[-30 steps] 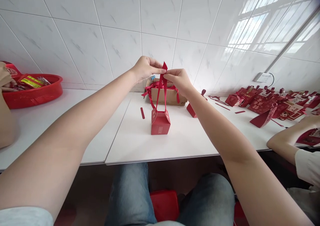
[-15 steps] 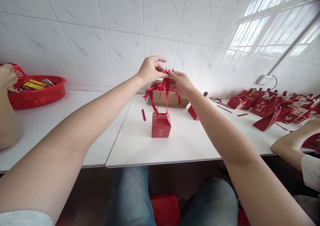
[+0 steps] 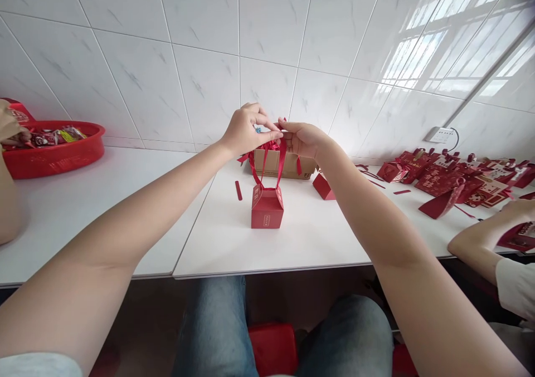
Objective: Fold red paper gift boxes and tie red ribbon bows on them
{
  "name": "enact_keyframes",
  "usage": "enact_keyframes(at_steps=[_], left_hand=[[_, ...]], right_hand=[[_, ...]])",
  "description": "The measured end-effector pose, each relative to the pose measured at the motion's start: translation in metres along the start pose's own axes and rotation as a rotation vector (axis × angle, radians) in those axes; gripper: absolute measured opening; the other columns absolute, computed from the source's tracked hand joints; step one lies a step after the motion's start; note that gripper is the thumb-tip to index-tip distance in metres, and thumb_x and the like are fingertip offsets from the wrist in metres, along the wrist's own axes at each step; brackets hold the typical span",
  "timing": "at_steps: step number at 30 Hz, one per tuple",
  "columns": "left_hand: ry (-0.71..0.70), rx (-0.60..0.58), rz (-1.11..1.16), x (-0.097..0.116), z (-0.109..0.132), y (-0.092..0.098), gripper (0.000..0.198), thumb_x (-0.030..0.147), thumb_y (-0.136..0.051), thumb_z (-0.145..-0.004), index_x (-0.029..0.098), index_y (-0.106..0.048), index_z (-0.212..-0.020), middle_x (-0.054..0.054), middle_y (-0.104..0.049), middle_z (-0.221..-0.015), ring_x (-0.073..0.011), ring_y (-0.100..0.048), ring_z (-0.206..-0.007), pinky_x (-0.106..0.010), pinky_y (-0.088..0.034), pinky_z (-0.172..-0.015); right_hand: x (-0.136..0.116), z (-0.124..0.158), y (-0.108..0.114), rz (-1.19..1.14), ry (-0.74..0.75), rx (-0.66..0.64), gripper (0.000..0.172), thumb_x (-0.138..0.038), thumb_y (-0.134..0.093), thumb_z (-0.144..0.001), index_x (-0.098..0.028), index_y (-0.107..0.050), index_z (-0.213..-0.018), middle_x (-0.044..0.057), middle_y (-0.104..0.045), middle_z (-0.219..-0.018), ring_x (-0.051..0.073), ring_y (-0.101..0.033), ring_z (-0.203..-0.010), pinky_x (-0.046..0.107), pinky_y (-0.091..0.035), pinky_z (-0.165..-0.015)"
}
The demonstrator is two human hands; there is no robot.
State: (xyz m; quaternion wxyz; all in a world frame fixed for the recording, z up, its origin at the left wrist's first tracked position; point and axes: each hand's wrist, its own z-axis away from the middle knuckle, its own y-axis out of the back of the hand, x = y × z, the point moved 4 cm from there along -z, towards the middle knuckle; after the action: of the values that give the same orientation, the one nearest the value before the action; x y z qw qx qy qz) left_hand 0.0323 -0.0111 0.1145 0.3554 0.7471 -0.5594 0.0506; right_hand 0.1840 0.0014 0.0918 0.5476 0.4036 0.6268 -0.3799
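A small red gift box (image 3: 267,214) stands upright on the white table, with a red ribbon (image 3: 281,165) rising from its top. My left hand (image 3: 253,129) pinches the ribbon's upper end between thumb and finger. Close beside it, my right hand (image 3: 307,137) grips the same ribbon, its fingertips nearly touching the left ones. The ribbon ends are partly hidden by the fingers. Behind the ribbon sits a cardboard box (image 3: 270,164) holding more red ribbons.
A red strip (image 3: 238,190) lies left of the gift box. Another red box (image 3: 323,187) is partly behind my right forearm. Many red gift bags (image 3: 443,174) crowd the right side near a co-worker's arm (image 3: 480,238). Far left, another person's hand reaches into a red basin (image 3: 54,157).
Both my hands have come down slightly, fingers closer around the ribbon's upper end. The gift box stays standing on the table. The person at left has moved a hand lower at the basin.
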Motion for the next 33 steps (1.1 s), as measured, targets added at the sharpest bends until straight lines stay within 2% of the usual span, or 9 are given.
enact_keyframes(at_steps=[5, 13, 16, 19, 21, 23, 25, 27, 33], left_hand=[[-0.035, -0.045, -0.084, -0.010, 0.014, -0.007, 0.012, 0.033, -0.076, -0.067, 0.023, -0.075, -0.072, -0.003, -0.054, -0.069, -0.0218, -0.052, -0.081, -0.036, -0.040, -0.081], [-0.066, -0.057, -0.108, -0.020, 0.019, -0.019, 0.010, 0.035, -0.072, -0.069, 0.025, -0.076, -0.066, -0.004, -0.055, -0.063, -0.0222, -0.053, -0.077, -0.037, -0.040, -0.075], [0.093, -0.143, 0.144, -0.022, 0.022, -0.025, 0.016, 0.038, -0.076, -0.064, 0.022, -0.074, -0.065, -0.003, -0.060, -0.067, -0.0191, -0.055, -0.070, -0.036, -0.042, -0.071], [0.343, -0.015, 0.451, -0.031, 0.022, -0.023, 0.019, 0.038, -0.074, -0.066, 0.020, -0.068, -0.066, -0.003, -0.064, -0.071, -0.0164, -0.057, -0.068, -0.033, -0.045, -0.067], [0.470, 0.050, 0.556, -0.036, 0.019, -0.022, 0.021, 0.040, -0.071, -0.069, 0.020, -0.067, -0.067, -0.004, -0.066, -0.075, -0.0166, -0.059, -0.070, -0.032, -0.046, -0.066], [0.567, -0.065, 0.654, -0.037, 0.015, -0.028, 0.027, 0.046, -0.070, -0.072, 0.020, -0.066, -0.069, -0.006, -0.068, -0.079, -0.0185, -0.062, -0.072, -0.034, -0.047, -0.065], [0.614, -0.247, 0.781, -0.032, 0.013, -0.036, 0.033, 0.053, -0.069, -0.073, 0.020, -0.067, -0.074, -0.007, -0.069, -0.080, -0.0214, -0.064, -0.073, -0.036, -0.048, -0.065], [0.604, -0.338, 0.885, -0.026, 0.010, -0.040, 0.031, 0.052, -0.069, -0.074, 0.021, -0.068, -0.079, -0.006, -0.069, -0.080, -0.0234, -0.065, -0.075, -0.039, -0.050, -0.068], [0.611, -0.293, 0.916, -0.023, 0.008, -0.048, 0.027, 0.047, -0.072, -0.075, 0.021, -0.068, -0.081, -0.005, -0.069, -0.079, -0.0231, -0.067, -0.079, -0.042, -0.052, -0.076]], right_hand=[[-0.003, -0.001, 0.005, 0.089, -0.017, 0.004, 0.016, -0.031, -0.062, -0.088, -0.017, -0.069, -0.083, 0.005, -0.073, -0.081, 0.015, -0.069, -0.072, 0.031, -0.059, -0.076], [-0.016, 0.006, 0.002, 0.265, 0.022, 0.050, 0.018, -0.030, -0.071, -0.081, -0.014, -0.067, -0.072, 0.007, -0.070, -0.072, 0.016, -0.067, -0.069, 0.034, -0.060, -0.072], [-0.025, 0.011, -0.002, 0.473, 0.162, 0.134, 0.019, -0.028, -0.073, -0.078, -0.016, -0.065, -0.066, 0.004, -0.064, -0.062, 0.017, -0.064, -0.069, 0.037, -0.058, -0.072], [-0.033, 0.018, -0.010, 0.782, 0.365, 0.219, 0.025, -0.020, -0.072, -0.076, -0.019, -0.058, -0.056, 0.002, -0.057, -0.057, 0.018, -0.060, -0.072, 0.040, -0.053, -0.077], [-0.034, 0.023, -0.016, 0.973, 0.492, 0.236, 0.031, -0.017, -0.068, -0.078, -0.020, -0.053, -0.051, 0.003, -0.059, -0.063, 0.019, -0.059, -0.075, 0.040, -0.050, -0.080], [-0.031, 0.028, -0.021, 1.078, 0.597, 0.217, 0.031, -0.017, -0.061, -0.082, -0.020, -0.054, -0.052, 0.005, -0.062, -0.073, 0.020, -0.059, -0.079, 0.039, -0.048, -0.080], [-0.027, 0.031, -0.023, 1.097, 0.667, 0.184, 0.028, -0.018, -0.056, -0.084, -0.020, -0.058, -0.056, 0.006, -0.065, -0.083, 0.020, -0.060, -0.082, 0.037, -0.046, -0.079], [-0.022, 0.032, -0.023, 1.082, 0.703, 0.153, 0.027, -0.019, -0.053, -0.086, -0.021, -0.063, -0.061, 0.006, -0.066, -0.089, 0.020, -0.060, -0.084, 0.036, -0.046, -0.077], [-0.011, 0.036, -0.015, 1.027, 0.717, 0.164, 0.026, -0.024, -0.051, -0.087, -0.022, -0.068, -0.067, 0.004, -0.067, -0.091, 0.020, -0.061, -0.087, 0.033, -0.047, -0.077]])
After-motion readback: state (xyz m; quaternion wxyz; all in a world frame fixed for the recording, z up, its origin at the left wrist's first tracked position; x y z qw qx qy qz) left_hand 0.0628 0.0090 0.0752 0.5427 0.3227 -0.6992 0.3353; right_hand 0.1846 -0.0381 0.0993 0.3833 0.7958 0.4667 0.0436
